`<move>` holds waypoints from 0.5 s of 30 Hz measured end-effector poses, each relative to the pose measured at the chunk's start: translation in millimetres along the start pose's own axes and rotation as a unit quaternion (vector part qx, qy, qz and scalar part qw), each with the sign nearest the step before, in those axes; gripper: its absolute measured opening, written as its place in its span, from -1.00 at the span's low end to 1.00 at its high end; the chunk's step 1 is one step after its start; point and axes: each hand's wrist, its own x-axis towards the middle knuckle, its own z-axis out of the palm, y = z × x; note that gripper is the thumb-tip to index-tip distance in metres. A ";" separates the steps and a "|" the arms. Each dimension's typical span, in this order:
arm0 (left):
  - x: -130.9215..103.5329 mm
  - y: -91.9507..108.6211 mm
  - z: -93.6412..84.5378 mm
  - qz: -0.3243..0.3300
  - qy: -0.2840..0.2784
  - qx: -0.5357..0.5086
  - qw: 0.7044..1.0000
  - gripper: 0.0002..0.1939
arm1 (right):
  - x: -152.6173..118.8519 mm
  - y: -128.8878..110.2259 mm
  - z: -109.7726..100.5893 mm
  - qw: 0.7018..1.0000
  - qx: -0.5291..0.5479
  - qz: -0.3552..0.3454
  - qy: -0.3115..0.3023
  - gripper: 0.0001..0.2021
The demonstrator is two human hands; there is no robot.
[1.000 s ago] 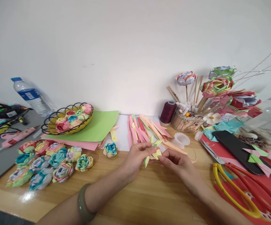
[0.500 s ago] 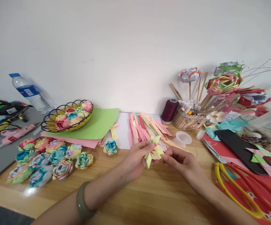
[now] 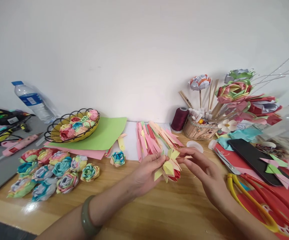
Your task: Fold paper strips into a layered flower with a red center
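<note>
My left hand (image 3: 150,171) is closed on a folded paper flower (image 3: 168,167) with pale yellow petals outside and red paper showing at its lower right. My left thumb presses on the petals; the fingers behind are partly hidden. At the flower's right side is my right hand (image 3: 204,171), thumb and fingertips close together, with a fine pale thread running by them. The thread is so thin that its exact path around the flower is hard to make out. Behind the hands lie cut paper strips (image 3: 146,141) in pink, peach and green.
Finished paper flowers (image 3: 66,180) lie at left, below a yellow basket (image 3: 84,135) of more flowers. A water bottle (image 3: 33,100) stands behind. To the right are a maroon thread spool (image 3: 179,119), a stick holder (image 3: 200,130), a black phone (image 3: 255,160) and scissors (image 3: 249,200).
The flower has turned in my left hand, so red paper now shows at its lower right. My right hand has lifted slightly, its fingers moving from the flower's lower edge to its upper right side.
</note>
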 end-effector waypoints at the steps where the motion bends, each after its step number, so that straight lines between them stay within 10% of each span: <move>1: 0.1 -0.9 -0.3 -0.006 0.010 0.001 1.000 -0.79 | -0.4 -2.0 1.4 1.000 -0.009 0.002 -0.008 -0.70; 8: 3.9 -6.6 -5.8 0.003 -0.023 0.064 0.998 -0.79 | 0.0 -5.3 4.8 0.996 -0.057 -0.038 -0.062 -0.80; 15: 7.9 -7.6 -7.1 0.177 0.065 0.288 0.939 -0.77 | -4.2 -1.5 7.0 0.973 -0.172 -0.153 0.008 -0.84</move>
